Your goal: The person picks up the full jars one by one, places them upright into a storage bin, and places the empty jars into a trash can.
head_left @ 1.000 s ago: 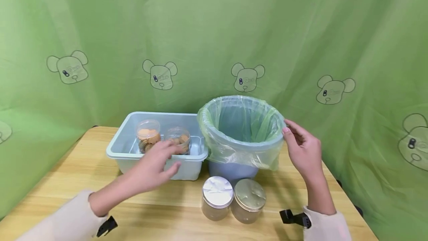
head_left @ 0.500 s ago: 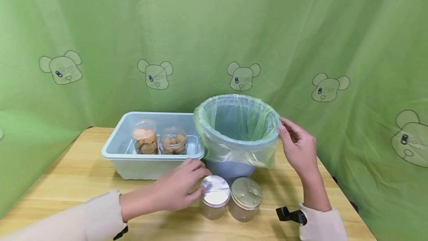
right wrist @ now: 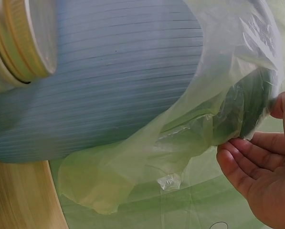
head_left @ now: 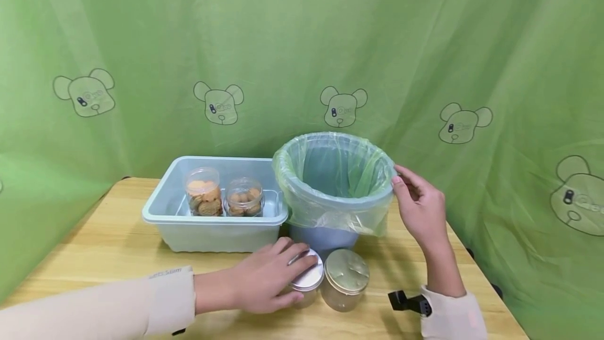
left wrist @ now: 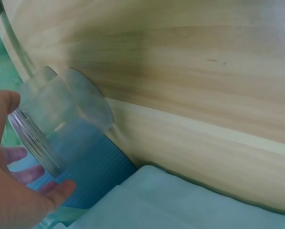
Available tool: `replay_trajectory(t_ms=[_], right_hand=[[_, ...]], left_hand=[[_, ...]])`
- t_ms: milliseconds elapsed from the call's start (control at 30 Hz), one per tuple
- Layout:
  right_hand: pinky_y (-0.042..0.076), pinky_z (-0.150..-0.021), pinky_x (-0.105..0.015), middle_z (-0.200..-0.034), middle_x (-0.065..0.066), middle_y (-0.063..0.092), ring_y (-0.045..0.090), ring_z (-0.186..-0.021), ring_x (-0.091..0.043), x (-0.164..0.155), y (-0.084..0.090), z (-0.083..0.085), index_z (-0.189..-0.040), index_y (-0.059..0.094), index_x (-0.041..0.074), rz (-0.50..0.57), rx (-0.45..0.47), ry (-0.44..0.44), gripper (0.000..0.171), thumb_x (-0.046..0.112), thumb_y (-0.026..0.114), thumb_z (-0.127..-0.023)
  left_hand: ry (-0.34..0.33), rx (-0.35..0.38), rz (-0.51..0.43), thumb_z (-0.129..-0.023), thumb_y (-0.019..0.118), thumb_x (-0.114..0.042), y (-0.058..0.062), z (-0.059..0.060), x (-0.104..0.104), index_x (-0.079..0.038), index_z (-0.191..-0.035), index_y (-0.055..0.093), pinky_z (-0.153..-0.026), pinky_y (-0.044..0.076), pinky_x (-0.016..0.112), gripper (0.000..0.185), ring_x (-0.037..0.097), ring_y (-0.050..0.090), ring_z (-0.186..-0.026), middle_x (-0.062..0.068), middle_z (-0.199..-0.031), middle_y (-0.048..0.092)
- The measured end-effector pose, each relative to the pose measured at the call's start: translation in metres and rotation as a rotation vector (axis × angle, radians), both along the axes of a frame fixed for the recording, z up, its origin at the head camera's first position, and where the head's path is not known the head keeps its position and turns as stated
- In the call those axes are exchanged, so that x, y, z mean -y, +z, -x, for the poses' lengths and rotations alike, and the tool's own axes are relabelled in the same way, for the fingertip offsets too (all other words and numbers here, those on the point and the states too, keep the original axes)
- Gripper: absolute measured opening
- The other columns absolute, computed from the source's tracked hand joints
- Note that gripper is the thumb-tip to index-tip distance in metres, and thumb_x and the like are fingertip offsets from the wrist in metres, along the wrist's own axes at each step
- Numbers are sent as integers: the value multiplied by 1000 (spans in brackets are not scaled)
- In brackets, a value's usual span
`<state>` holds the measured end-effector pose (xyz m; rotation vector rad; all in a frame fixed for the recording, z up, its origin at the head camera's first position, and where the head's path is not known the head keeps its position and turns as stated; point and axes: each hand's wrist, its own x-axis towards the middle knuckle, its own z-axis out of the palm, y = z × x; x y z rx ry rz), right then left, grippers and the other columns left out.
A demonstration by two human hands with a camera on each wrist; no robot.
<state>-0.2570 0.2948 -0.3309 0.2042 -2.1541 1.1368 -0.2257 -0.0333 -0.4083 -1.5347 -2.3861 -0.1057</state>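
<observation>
1. Silver-lidded jar [head_left: 305, 279] stands upright on the wooden bench [head_left: 94, 256], at the near edge in front of the blue bin [head_left: 330, 209], touching or just beside a second jar with a gold lid [head_left: 346, 279] on its right.

2. My left hand [head_left: 266, 282] is on this jar: my fingers [head_left: 294, 261] curl over the lid from the left and wrap the clear wall. The left wrist view shows the clear jar [left wrist: 51, 124] caught between my thumb and my fingers [left wrist: 32, 174], so I am gripping it.

3. The jar's long axis runs straight up from the bench, and it lies directly under my left palm. My left hand is far nearer to it than my right.

4. My right hand [head_left: 420, 209] is at the right side of the bin, well apart from the jars. Its fingers [right wrist: 237, 160] are loosely bent and touch the green liner bag [right wrist: 190, 143] at the rim; I cannot tell whether they truly pinch the plastic or only rest against it.

5. To the left of the bin sits a pale blue tub [head_left: 214, 230], just beside it. Two lidless jars of biscuits [head_left: 224, 201] stand upright inside the tub, side by side.

6. A green curtain printed with bear faces [head_left: 342, 106] hangs behind everything.
</observation>
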Motion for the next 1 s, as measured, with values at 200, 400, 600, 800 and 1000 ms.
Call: replay_trajectory(t_ms=[200, 400, 600, 800, 1000], right_hand=[[50, -76, -10, -107, -13, 71, 63, -88, 1, 0, 0, 2, -135, 66, 6, -8, -6, -12, 36, 24, 60, -105], [50, -76, -9, -106, -14, 71, 63, -88, 1, 2, -2, 1, -135, 66, 6, -7, -12, -10, 36, 23, 59, -105], [49, -76, -8, -106, -14, 71, 62, -87, 2, 4, -1, 2, -135, 67, 5, 1, -30, 8, 34, 19, 61, -104], [49, -76, -8, -106, -13, 72, 62, -87, 3, 2, -1, 4, -135, 67, 5, -4, -27, 5, 34, 18, 61, -104], [49, -76, -8, -107, -12, 71, 62, -88, 2, -1, -1, 2, -136, 66, 7, -9, -17, -4, 35, 19, 60, -104]], left_hand=[[-1, -53, 33, -100, 56, -53, -2, 5, -9, -15, -150, 46, -92, 50, 38, 64, 26, 49, -117, 9, -143, 52], [3, -5, 62, -100, 55, -55, -2, 7, -13, -16, -152, 45, -91, 48, 39, 66, 26, 46, -120, 9, -144, 51], [19, -4, 63, -97, 60, -55, -3, 9, -15, -17, -151, 45, -87, 45, 37, 68, 25, 45, -118, 6, -141, 51], [18, 2, 61, -93, 65, -54, -1, 11, -17, -18, -148, 49, -84, 44, 34, 68, 24, 45, -112, 6, -137, 52], [-5, 14, 42, -91, 67, -52, 0, 12, -20, -19, -144, 53, -82, 42, 31, 65, 22, 44, -107, 4, -132, 54]])
